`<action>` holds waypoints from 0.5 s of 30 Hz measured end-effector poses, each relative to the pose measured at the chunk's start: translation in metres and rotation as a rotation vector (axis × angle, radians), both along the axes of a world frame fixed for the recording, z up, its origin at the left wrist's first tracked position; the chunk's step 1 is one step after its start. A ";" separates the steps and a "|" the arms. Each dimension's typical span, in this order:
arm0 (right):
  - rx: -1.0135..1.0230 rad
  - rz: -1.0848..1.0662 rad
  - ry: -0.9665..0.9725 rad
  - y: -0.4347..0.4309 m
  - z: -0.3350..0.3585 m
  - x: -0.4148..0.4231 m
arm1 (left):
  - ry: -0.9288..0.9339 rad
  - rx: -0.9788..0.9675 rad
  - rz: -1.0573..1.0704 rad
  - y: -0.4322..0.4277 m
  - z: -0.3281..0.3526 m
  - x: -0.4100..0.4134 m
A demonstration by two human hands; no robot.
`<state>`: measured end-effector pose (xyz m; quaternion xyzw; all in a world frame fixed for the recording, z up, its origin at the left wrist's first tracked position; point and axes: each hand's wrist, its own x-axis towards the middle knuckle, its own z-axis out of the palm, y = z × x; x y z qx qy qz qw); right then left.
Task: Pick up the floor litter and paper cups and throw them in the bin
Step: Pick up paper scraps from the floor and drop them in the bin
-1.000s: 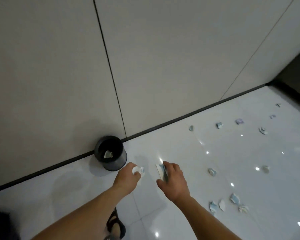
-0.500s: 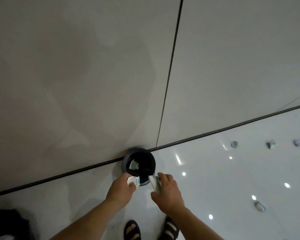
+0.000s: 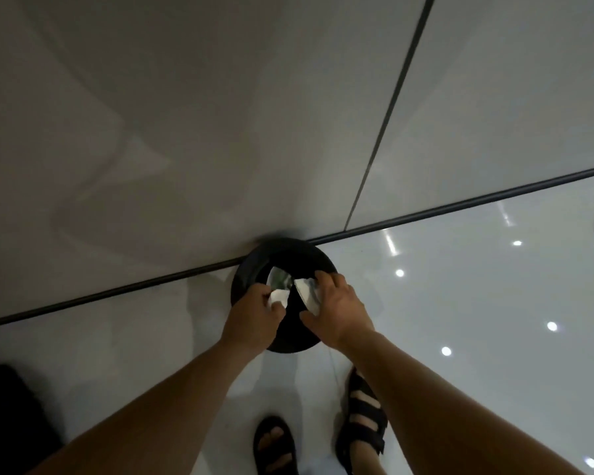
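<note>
The shiny floor (image 3: 460, 303) held a black bin (image 3: 299, 248), right against the wall. Over its mouth, the left hand (image 3: 252, 315) pinched a white scrap (image 3: 278, 298). The right hand (image 3: 336, 310) curled its fingers round a squashed paper cup (image 3: 306, 293). Both looked light and soft, easy to pinch by an edge, and might flutter when dropped.

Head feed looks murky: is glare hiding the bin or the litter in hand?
Head view: dim overall; glare spots dot the glossy floor right of the bin, none over it; the white scraps in the left hand and right hand stand out against its dark inside.
</note>
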<state>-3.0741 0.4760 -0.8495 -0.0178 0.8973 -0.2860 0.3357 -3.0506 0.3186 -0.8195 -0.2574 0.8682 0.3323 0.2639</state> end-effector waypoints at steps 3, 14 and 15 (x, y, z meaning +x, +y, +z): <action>-0.060 -0.032 -0.016 -0.003 -0.015 0.000 | -0.056 0.019 0.044 0.001 -0.012 0.010; -0.017 -0.043 -0.008 0.032 0.041 0.048 | -0.032 -0.037 -0.066 0.009 0.059 0.029; -0.017 -0.052 -0.008 0.037 0.050 0.052 | -0.013 -0.038 -0.106 0.012 0.067 0.028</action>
